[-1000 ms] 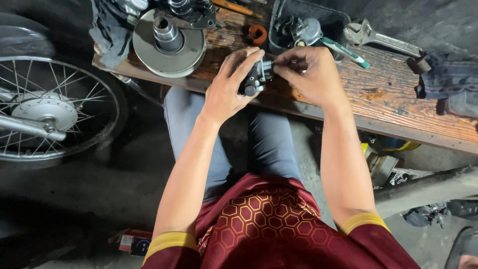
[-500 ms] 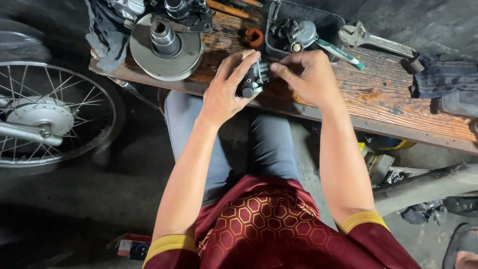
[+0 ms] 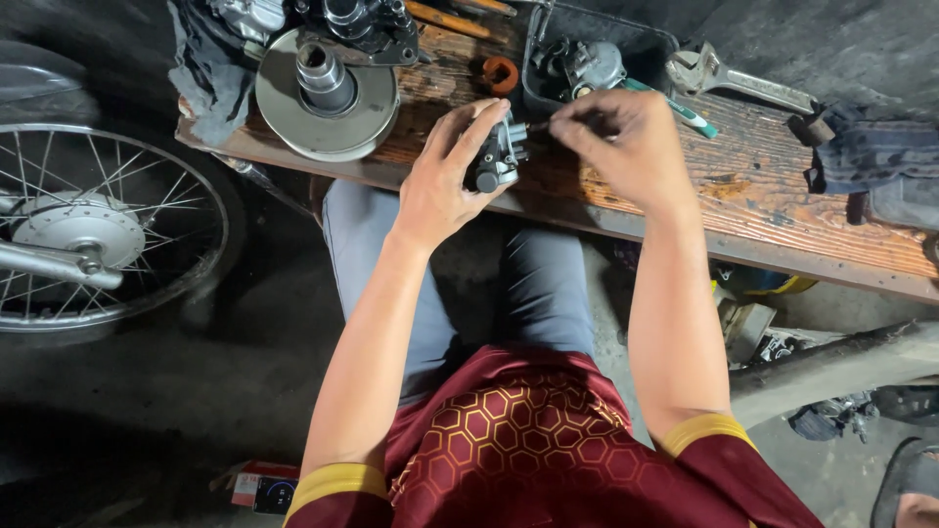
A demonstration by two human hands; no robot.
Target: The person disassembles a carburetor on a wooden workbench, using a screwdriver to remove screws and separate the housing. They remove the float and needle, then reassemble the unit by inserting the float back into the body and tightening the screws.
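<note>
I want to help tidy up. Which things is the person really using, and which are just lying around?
In use:
left hand holding the small metal engine part
right hand pinching a thin tool against it

Lying about:
round metal disc
orange ring
dark tray of parts
wrench
rag
spoked wheel

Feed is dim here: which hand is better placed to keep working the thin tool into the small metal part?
Probably the right hand: it pinches the thin tool at the metal part, which the left hand grips.
</note>
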